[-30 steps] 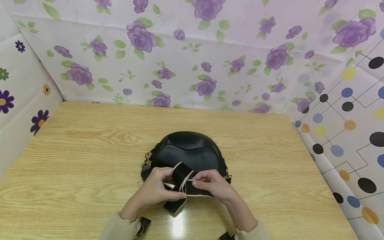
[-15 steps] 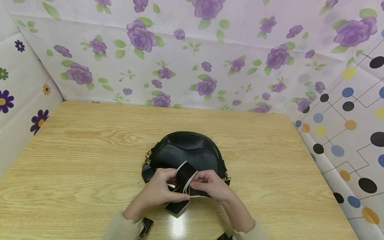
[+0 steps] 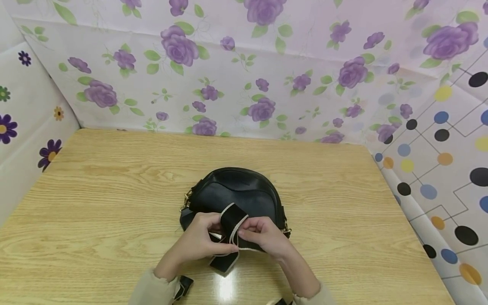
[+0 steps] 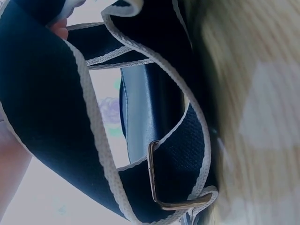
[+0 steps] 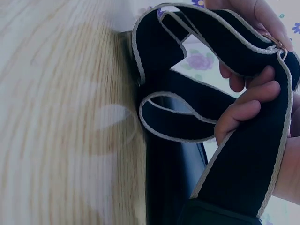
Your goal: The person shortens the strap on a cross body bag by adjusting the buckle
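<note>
Left hand point(image 3: 199, 238): gripping the strap point(image 3: 233, 219), around the bag's point(image 3: 238, 192) 7 o'clock
Right hand point(image 3: 268, 238): fingers curled on that strap too, more like 5
Strap: black with pale edging, looped up at the bag's 6
Bag: black, on the wood worktop point(image 3: 114, 203), 12 o'clock from both hands
Buckle point(image 4: 153, 173): metal, strap threaded through

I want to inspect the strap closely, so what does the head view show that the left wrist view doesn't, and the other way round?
Only the head view shows the dotted cloth on the right, and both the left hand and right hand nearly whole. Only the left wrist view clearly shows the shape of the metal buckle. Both show the pale-edged black strap, the bag and the wooden table.
</note>
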Motion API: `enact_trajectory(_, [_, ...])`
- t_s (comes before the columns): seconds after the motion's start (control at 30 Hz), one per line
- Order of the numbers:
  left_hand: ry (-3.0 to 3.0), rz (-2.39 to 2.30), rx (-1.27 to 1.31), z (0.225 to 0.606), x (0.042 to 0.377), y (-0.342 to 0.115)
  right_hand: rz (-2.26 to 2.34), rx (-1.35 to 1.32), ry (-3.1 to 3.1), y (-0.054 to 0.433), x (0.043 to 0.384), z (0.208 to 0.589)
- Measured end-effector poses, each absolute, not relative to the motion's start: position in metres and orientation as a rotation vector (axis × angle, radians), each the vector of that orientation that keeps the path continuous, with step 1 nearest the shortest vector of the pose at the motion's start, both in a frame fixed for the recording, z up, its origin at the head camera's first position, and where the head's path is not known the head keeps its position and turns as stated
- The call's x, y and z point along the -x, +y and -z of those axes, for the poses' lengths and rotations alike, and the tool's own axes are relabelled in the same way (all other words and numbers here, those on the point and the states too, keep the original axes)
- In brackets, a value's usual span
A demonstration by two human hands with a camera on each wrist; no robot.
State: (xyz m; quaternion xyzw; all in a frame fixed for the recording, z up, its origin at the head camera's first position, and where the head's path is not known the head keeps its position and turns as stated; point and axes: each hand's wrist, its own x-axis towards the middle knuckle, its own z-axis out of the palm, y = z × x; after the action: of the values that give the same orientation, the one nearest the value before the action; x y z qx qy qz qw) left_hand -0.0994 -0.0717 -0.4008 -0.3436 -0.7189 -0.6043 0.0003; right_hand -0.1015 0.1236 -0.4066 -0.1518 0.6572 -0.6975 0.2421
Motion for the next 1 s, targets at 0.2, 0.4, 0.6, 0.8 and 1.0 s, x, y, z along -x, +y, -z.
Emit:
enact_trajectory(0.2, [-2.221, 1.887, 1.115, 0.393, 0.097, -0.070, 1.914, 0.458, 1.774, 0.127, 0.102, 0.405])
enact_trajectory(0.4, [-2.233, 1.882, 1.098, 0.370, 0.090, -0.069, 1.900, 0.465, 1.780, 0.133, 0.104, 0.405])
enact_trajectory(0.6, [-2.263, 1.916, 1.052, 0.368, 0.089, -0.070, 1.854, 0.423, 1.826, 0.141, 0.106, 0.406])
enact_trajectory(0.8, [-2.293, 1.937, 1.021, 0.378, 0.091, -0.070, 1.824, 0.409, 1.890, 0.145, 0.106, 0.406])
enact_trajectory(1.0, [-2.304, 1.947, 1.021, 0.398, 0.096, -0.071, 1.830, 0.418, 1.929, 0.146, 0.104, 0.406])
